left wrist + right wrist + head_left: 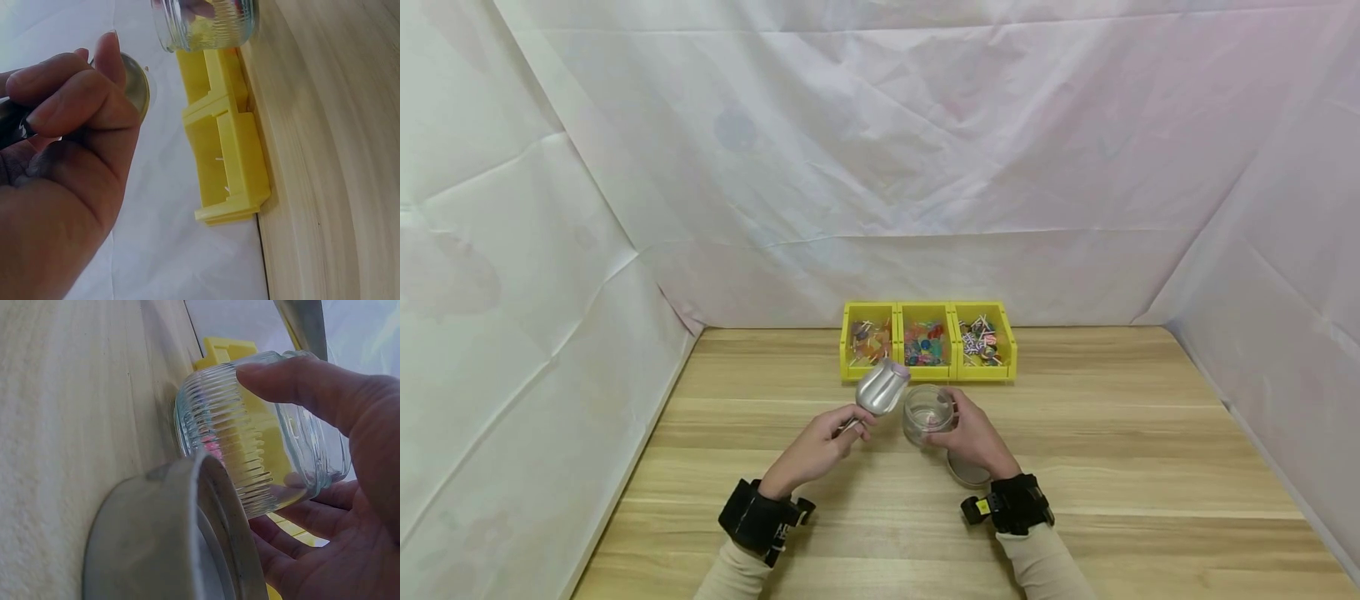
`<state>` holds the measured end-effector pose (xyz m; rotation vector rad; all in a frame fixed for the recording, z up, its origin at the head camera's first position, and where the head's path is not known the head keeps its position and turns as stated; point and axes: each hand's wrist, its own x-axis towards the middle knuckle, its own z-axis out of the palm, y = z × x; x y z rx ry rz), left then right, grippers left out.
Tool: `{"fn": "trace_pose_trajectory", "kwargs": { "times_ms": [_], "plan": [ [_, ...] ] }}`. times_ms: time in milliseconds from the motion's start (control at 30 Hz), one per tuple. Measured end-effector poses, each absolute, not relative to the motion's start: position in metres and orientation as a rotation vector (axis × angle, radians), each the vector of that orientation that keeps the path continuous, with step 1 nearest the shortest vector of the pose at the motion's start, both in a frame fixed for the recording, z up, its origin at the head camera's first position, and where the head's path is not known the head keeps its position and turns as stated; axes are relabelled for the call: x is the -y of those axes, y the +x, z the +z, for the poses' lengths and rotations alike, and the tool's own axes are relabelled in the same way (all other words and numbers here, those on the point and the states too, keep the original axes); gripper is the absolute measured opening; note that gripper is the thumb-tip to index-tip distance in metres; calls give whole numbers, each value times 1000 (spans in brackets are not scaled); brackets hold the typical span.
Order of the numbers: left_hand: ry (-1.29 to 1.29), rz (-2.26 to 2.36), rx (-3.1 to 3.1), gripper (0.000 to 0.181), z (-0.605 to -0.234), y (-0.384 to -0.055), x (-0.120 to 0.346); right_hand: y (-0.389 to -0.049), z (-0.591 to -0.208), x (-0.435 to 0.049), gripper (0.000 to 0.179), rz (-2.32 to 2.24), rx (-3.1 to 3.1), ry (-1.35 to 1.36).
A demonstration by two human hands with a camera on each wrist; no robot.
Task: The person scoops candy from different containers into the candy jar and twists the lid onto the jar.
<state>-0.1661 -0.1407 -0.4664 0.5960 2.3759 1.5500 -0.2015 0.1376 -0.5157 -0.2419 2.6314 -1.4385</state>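
Cloth (pixel 910 150) backs and flanks the wood-grain table (pixel 1150 433) below the scoop (pixel 878 392).

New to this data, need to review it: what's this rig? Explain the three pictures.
No machine here: a person works with two bare hands. The wide picture comes from a camera worn on the head; the other two come from cameras worn on the left and right wrists. On the wooden table stand three joined yellow bins of colourful sweets, and a round lid lies close by the right wrist. The left hand has its grip on a metal scoop; the right hand holds a glass jar.
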Motion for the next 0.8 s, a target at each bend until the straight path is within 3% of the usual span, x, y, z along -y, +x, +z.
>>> {"fn": "trace_pose_trajectory", "kwargs": {
  "times_ms": [800],
  "plan": [
    [728,1446,-2345,19,-461,-161,137,-203,-518,-139,84,-1485,-2620,-269]
  ]
}}
